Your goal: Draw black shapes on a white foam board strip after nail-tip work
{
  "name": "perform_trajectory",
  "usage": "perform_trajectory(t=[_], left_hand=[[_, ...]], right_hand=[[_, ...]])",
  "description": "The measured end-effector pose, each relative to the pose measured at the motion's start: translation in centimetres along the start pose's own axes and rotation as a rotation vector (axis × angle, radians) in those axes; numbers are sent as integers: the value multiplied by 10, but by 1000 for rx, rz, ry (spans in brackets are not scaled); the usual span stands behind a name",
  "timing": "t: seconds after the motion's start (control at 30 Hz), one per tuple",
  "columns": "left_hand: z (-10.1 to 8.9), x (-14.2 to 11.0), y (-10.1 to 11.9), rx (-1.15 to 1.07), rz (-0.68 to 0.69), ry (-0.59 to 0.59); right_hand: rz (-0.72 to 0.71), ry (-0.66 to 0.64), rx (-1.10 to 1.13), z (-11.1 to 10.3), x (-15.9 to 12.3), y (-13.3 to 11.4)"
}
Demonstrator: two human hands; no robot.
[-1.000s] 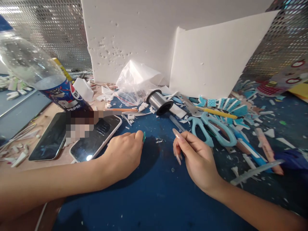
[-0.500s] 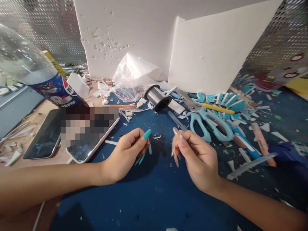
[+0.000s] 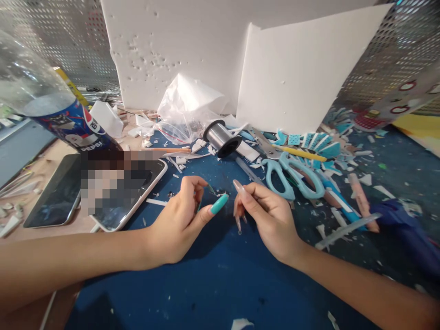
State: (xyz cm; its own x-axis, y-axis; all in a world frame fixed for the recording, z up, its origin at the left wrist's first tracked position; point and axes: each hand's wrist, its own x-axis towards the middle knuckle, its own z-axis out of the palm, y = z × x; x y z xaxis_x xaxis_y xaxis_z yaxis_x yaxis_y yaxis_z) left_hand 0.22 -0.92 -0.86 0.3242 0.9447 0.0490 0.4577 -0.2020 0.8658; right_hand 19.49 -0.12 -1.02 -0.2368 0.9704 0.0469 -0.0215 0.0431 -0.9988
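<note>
My left hand (image 3: 187, 217), with turquoise nails, is over the blue tabletop (image 3: 192, 293). Its thumb stands apart from the bent index finger, and nothing shows between them. Facing it on the right, my right hand (image 3: 266, 217) has thumb and index pressed together in a pinch. A fine clear thread ran to these fingertips in the earlier frame; now it is too thin to make out. Beyond both hands, a spool of clear thread (image 3: 220, 137) with black ends lies on its side. Light-blue-handled scissors (image 3: 302, 181) rest just past my right hand.
Two phones (image 3: 51, 192) and a tilted Pepsi bottle (image 3: 82, 128) stand to the left. White foam boards (image 3: 282, 73) rise at the back, behind a clear plastic bag (image 3: 187, 103). On the right lie a yellow pencil (image 3: 299, 152), a glue stick (image 3: 349, 231) and many foam scraps.
My left thumb and index have parted from a pinch, and the thumb now points toward my right hand. My right hand has come slightly left, still pinched. The view has shifted a little.
</note>
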Motion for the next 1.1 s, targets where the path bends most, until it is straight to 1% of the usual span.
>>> perform_trajectory(t=[0.07,0.13,0.2,0.23,0.3,0.4,0.57,0.7,0.8,0.87,0.93,1.0,1.1], left_hand=[[1,1,-1,76,71,-7],[1,3,-1,118,152,-66],[1,6,-1,115,204,-117],[1,8,0,101,213,-112],[-1,10,1,87,214,-40],[-4,12,4,132,223,79],[-17,19,16,237,248,124],[-30,26,23,340,312,33],[-32,30,24,432,345,4],[-30,32,25,504,353,-5],[-27,32,26,592,342,-23],[-23,30,27,702,300,-20],[-20,22,26,890,184,28]], right_hand=[[-6,-64,-39,1,-2,-1],[-22,-102,-75,2,-3,-1],[-28,-107,-118,2,-4,-1],[-25,-102,-140,2,-4,0],[-17,-82,-187,2,-3,0],[-18,-49,-250,2,-1,-1],[-47,-28,-285,4,0,2],[-75,1,-269,4,-1,5],[-103,-29,-241,4,-2,3],[-119,-66,-223,5,-3,2],[-125,-73,-207,4,-3,2],[-128,-36,-189,4,-4,4],[-134,58,-155,3,-3,6]])
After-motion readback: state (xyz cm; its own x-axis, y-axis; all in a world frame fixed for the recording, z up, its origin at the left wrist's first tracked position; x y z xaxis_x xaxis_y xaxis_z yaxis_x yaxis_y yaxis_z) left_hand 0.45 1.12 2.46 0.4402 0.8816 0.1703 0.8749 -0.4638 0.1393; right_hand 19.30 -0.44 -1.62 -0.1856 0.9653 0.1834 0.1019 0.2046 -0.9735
